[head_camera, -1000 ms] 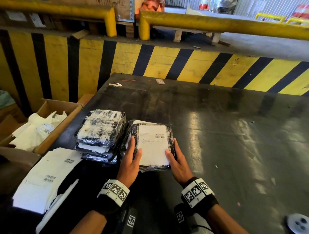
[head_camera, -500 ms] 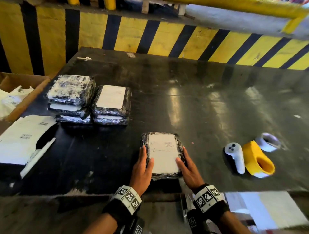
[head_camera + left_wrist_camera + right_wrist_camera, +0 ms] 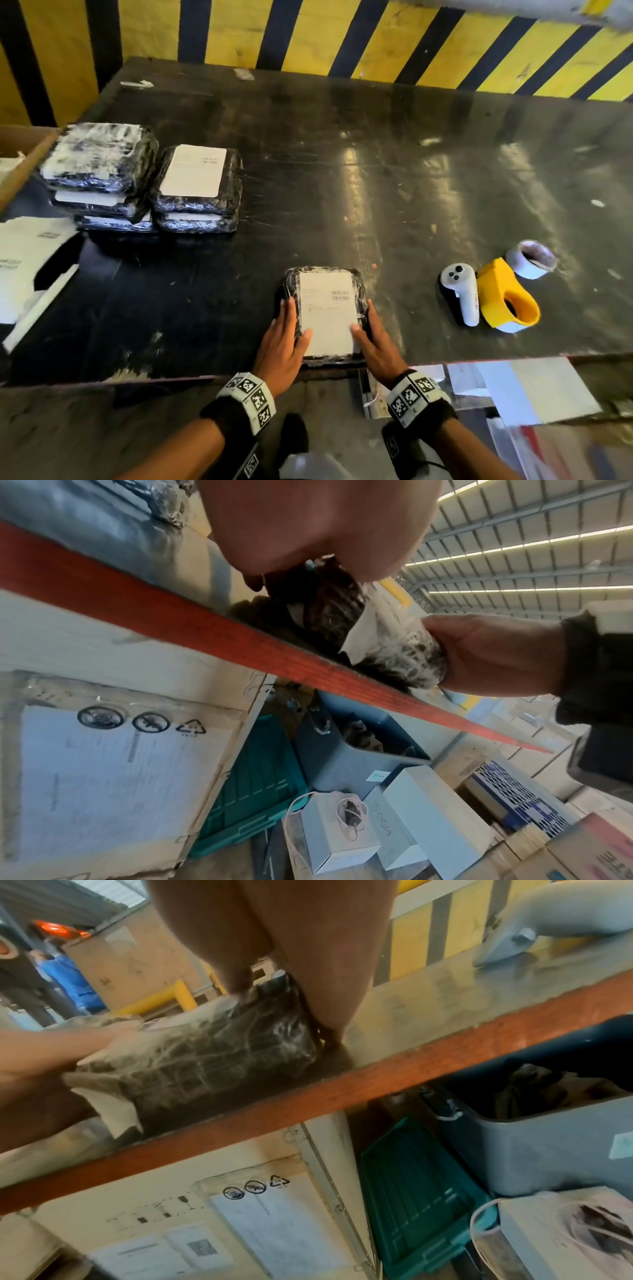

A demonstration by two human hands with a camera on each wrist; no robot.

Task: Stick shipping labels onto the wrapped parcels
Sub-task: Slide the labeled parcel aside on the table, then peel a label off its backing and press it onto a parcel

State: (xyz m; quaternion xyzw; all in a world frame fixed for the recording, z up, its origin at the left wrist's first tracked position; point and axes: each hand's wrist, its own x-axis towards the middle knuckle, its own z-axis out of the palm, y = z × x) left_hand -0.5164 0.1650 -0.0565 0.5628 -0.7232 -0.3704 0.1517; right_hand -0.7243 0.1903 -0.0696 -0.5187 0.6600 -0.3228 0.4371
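A parcel in black stretch wrap [image 3: 358, 284] lies near the front edge of the black table [image 3: 342, 154]. A white shipping label [image 3: 325, 308] covers its top. My left hand [image 3: 295, 322] holds its left edge, fingers along the side and thumb on the label. My right hand [image 3: 363, 317] holds the right edge the same way. The left wrist view shows the parcel [image 3: 329, 610] with the right hand [image 3: 486, 653] round its end. The right wrist view shows the parcel [image 3: 222, 1047] at the table's orange rim. Two stacks of wrapped parcels [image 3: 99, 154] stand at the back left, one topped by a labelled parcel [image 3: 195, 171].
Loose label sheets [image 3: 24, 253] lie at the left edge beside a cardboard box [image 3: 24, 154]. To the right lie a white controller [image 3: 460, 291], a yellow tape holder [image 3: 503, 294] and a white tape roll [image 3: 531, 258]. Bins and boxes [image 3: 411, 1191] sit under the table.
Both hands carried the labelled parcel from beside the stacks toward me and to the right, then set it by the front edge. Over the last half second it has barely moved.
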